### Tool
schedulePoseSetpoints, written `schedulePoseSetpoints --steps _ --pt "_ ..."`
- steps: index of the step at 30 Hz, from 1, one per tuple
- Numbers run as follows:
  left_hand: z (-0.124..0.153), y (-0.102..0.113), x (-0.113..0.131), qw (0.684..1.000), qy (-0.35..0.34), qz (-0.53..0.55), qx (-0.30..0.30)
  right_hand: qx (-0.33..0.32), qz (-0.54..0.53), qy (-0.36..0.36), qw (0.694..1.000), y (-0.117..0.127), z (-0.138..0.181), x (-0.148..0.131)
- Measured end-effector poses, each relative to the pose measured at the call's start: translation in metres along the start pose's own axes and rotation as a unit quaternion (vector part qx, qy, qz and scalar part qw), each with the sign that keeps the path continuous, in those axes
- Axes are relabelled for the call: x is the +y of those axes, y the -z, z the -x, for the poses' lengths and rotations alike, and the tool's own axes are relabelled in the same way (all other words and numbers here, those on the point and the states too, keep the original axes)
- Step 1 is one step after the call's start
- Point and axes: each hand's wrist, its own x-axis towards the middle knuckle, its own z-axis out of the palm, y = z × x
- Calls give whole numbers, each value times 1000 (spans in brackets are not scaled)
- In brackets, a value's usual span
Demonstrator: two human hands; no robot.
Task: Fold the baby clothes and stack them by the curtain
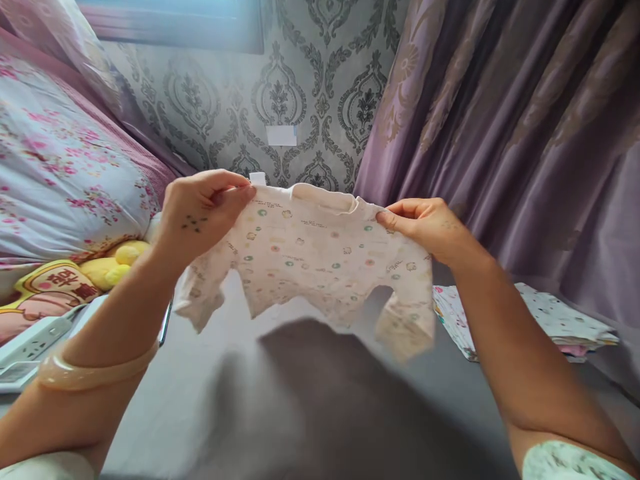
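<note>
A small cream baby shirt with a print of little animals, dots and lettering hangs spread out in the air between my two hands. My left hand pinches it at one shoulder, near a white tag. At the opposite shoulder, my right hand grips the fabric between thumb and fingers. The neckline is at the top, and both sleeves dangle down at the sides, slightly blurred. Below the shirt lies a grey sheet with a dark shadow on it.
Folded printed clothes lie in a stack on the right, by a purple curtain. On the left are a white power strip, a yellow plush toy and floral bedding. A patterned wall stands behind.
</note>
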Motion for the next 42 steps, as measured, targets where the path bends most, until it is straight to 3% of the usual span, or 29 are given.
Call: schedulePoseSetpoints --steps 3,5,9,12,16,20,25,30,35,42 --pt "-8 5 -2 990 78 75 -88 -68 -31 -67 995 5 -2 -3" --pt "-10 -4 -13 971 136 109 -163 -109 -42 -119 986 0 -9 9" --pt "3 -44 -62 919 225 83 -314 -170 -46 -191 966 -24 -25 64" --pt "22 -83 -103 889 239 66 -384 -167 4 -195 966 -48 -32 111" --pt "47 -126 -136 890 236 5 -390 -139 142 -148 969 -76 -35 156" --pt "66 -150 -146 907 188 -95 -366 -115 265 -112 951 -97 -31 179" --pt "88 -163 -153 901 170 -192 -351 -86 340 -125 928 -116 -21 194" --pt "99 -172 -166 907 102 -245 -325 -86 385 -99 914 -127 -21 206" --pt "95 -182 -183 899 14 -290 -327 -98 442 -64 890 -134 -32 220" --pt "81 -204 -207 889 -31 -319 -326 -118 477 -54 869 -138 -60 238"
